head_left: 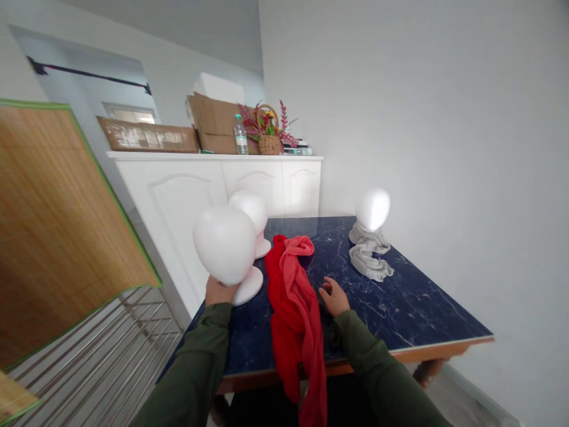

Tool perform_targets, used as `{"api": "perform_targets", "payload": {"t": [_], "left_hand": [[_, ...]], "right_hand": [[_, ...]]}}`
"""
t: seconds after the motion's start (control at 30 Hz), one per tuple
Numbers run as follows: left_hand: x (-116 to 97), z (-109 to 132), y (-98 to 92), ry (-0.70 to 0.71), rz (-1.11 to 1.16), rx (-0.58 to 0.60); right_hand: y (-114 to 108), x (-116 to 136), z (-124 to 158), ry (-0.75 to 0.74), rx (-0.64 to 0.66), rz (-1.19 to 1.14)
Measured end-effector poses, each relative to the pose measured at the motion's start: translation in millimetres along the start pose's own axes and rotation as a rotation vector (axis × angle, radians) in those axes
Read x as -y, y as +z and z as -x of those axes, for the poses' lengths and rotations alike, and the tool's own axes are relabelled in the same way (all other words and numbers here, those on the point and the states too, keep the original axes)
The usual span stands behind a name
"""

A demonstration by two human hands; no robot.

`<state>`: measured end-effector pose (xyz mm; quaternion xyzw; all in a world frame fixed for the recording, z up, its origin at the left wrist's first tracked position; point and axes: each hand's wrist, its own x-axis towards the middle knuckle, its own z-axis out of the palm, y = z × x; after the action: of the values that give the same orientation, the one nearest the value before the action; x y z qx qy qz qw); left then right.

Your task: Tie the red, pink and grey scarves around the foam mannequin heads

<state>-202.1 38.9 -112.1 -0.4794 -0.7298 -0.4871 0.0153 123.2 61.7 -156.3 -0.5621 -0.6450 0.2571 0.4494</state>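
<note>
My left hand [217, 292] grips the neck of a white foam mannequin head [226, 244] that stands on its round base at the table's left side. My right hand [333, 295] rests on the dark blue marble tabletop [413, 302] with fingers loosely curled, touching the edge of a red scarf [296, 296]. The scarf lies lengthwise on the table and hangs over the near edge. A second white head [252, 210] stands just behind the first. A third head [372, 209] at the far right wears a grey scarf [368, 255] round its neck.
A white cabinet [262, 178] stands behind the table with cardboard boxes, a water bottle [240, 135] and a flower basket [269, 131] on top. A bamboo mat [53, 225] and a metal rack [111, 356] are on the left. A white wall is to the right.
</note>
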Motion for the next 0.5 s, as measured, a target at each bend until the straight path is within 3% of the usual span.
{"api": "perform_targets", "payload": {"t": [0.1,0.23,0.3,0.43,0.5], "left_hand": [[-1.4,6.5,-0.3,-0.101,0.017,-0.014],[-3.8,14.1,-2.8,-0.080,-0.063,0.034],[-3.1,22.9,-4.3,-0.067,-0.099,-0.005],[3.2,60.0,-6.8,-0.049,0.022,-0.154],[1.6,83.8,-7.5,-0.026,0.190,-0.161]], "right_hand": [[-1.6,1.5,0.1,-0.006,0.018,0.010],[-2.7,4.0,0.8,-0.014,0.019,0.015],[-2.5,4.6,1.0,-0.025,0.017,0.016],[-2.0,6.0,1.1,-0.054,0.021,0.048],[-2.0,7.4,1.5,-0.063,0.026,0.070]]}}
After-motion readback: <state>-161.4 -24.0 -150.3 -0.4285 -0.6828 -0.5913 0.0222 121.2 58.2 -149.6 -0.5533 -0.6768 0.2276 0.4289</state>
